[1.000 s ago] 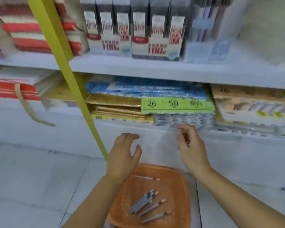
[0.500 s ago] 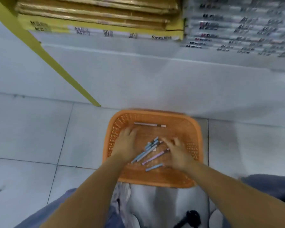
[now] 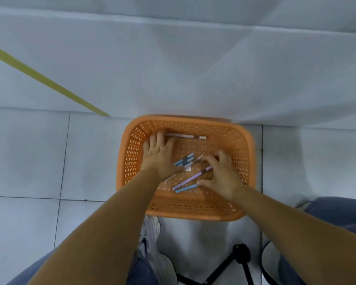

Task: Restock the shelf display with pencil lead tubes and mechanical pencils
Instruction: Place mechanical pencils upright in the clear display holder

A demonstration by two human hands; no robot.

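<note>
An orange plastic basket (image 3: 240, 140) stands on the floor against the shelf base. Several mechanical pencils lie in it: a pink one (image 3: 185, 136) along the far wall, a blue-grey cluster (image 3: 185, 160) in the middle, a purple one (image 3: 193, 177) and a blue one (image 3: 186, 188) nearer me. My left hand (image 3: 159, 156) lies flat in the basket with straight fingers, its fingertips beside the pink pencil and its palm over the cluster's near ends. My right hand (image 3: 222, 174) hovers over the purple pencil's end with bent, spread fingers, fingertips down by the cluster. No grip shows.
The shelf's white base panel (image 3: 193, 68) rises right behind the basket. A yellow strap (image 3: 49, 81) runs diagonally down to the floor at left. Grey floor tiles (image 3: 29, 161) surround the basket. My white shoe (image 3: 151, 229), denim knees and a black stand (image 3: 242, 256) are below it.
The view has swung down from the shelves to the basket. Both hands dropped into it; the left has since slid toward the far-left corner by the pink pencil.
</note>
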